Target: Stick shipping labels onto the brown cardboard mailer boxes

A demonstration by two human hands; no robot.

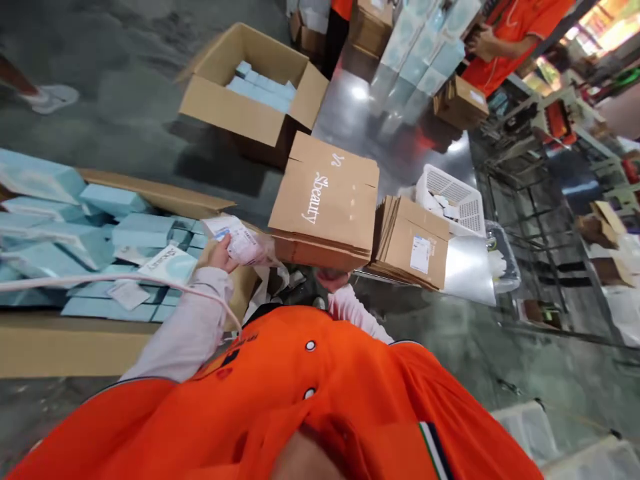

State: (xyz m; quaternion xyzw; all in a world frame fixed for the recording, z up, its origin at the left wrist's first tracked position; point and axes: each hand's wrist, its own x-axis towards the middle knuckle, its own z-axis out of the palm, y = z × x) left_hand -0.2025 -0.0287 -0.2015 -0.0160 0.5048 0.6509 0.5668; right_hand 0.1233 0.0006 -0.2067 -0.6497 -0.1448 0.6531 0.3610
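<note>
My left hand (221, 253) is closed on a crumpled white printed packet (238, 240), held just left of a stack of flat brown cartons printed "Beauty" (325, 200). My right hand (330, 279) reaches under the near edge of that stack; its fingers are hidden beneath the cardboard. My orange shirt (300, 400) fills the bottom of the view. A pale cable (125, 280) runs across my left sleeve.
A big open carton (100, 267) at left holds several light-blue boxes. Another open carton (250, 93) with blue boxes stands on the floor. A second flat-carton stack (413, 243), a white basket (450, 200), a metal frame and a person in orange (510, 40) are at right.
</note>
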